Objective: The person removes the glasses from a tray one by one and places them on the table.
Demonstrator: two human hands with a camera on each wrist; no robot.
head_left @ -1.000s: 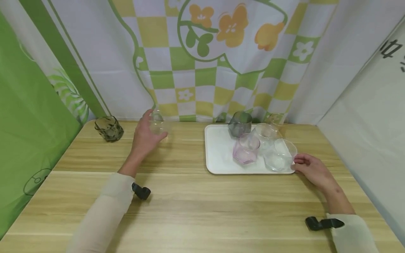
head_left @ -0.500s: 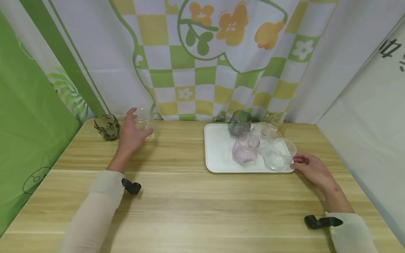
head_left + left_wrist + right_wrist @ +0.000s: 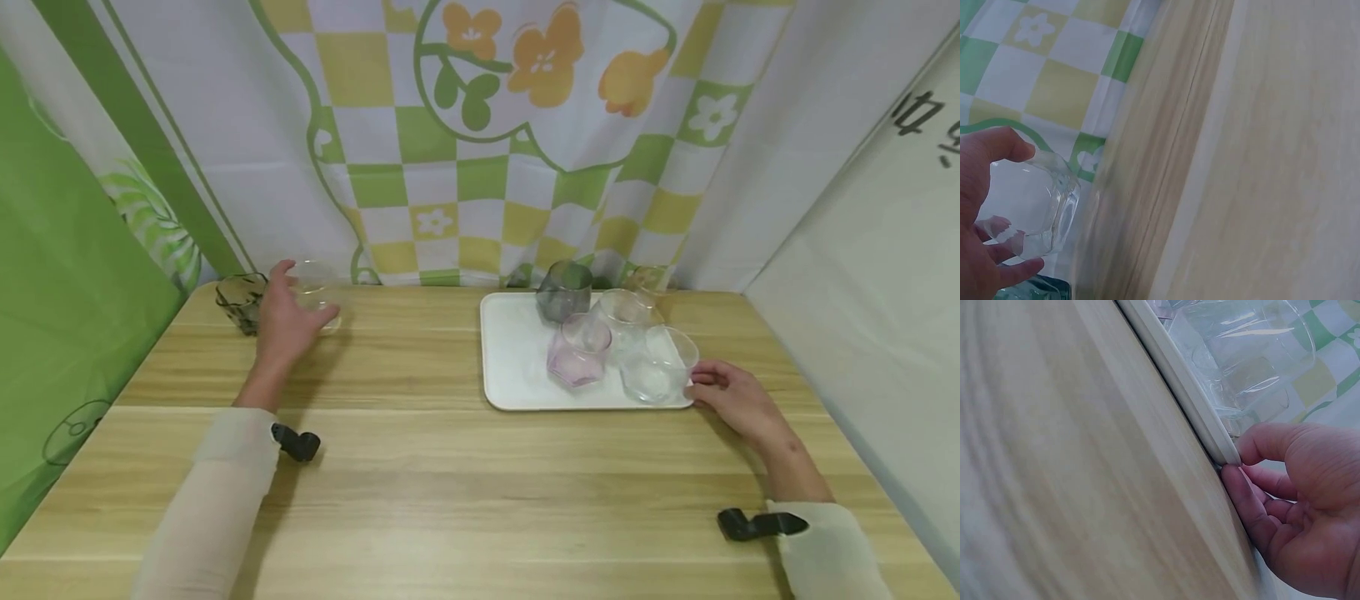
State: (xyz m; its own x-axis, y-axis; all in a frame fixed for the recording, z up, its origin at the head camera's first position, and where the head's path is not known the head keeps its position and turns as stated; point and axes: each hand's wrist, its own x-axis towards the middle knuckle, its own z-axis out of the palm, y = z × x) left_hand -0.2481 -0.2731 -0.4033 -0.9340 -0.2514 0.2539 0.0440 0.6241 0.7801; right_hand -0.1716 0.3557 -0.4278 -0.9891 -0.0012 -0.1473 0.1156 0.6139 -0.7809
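Note:
Thumb and fingers of my left hand [image 3: 288, 321] are curled round a clear drinking glass [image 3: 313, 293] near the table's back edge. Just left of that hand stands a dark faceted glass [image 3: 238, 304], partly hidden by it; its greenish side [image 3: 1038, 289] shows low in the left wrist view. My right hand [image 3: 738, 404] pinches the front right corner of a white tray [image 3: 502, 375], and the right wrist view shows the thumb and a finger on the tray's rim [image 3: 1194, 406]. Close to these fingers, a clear glass [image 3: 652, 375] stands on the tray.
Also on the tray are a pink glass [image 3: 577, 362], a grey glass [image 3: 564, 292] and another clear glass [image 3: 622, 312]. An amber-tinted glass [image 3: 651, 282] is at the back right. A patterned curtain [image 3: 480, 183] hangs along the back edge of the wooden table [image 3: 450, 492].
My left hand has carried the clear glass leftward along the back of the table, up beside the dark glass. The right hand and tray have stayed in place.

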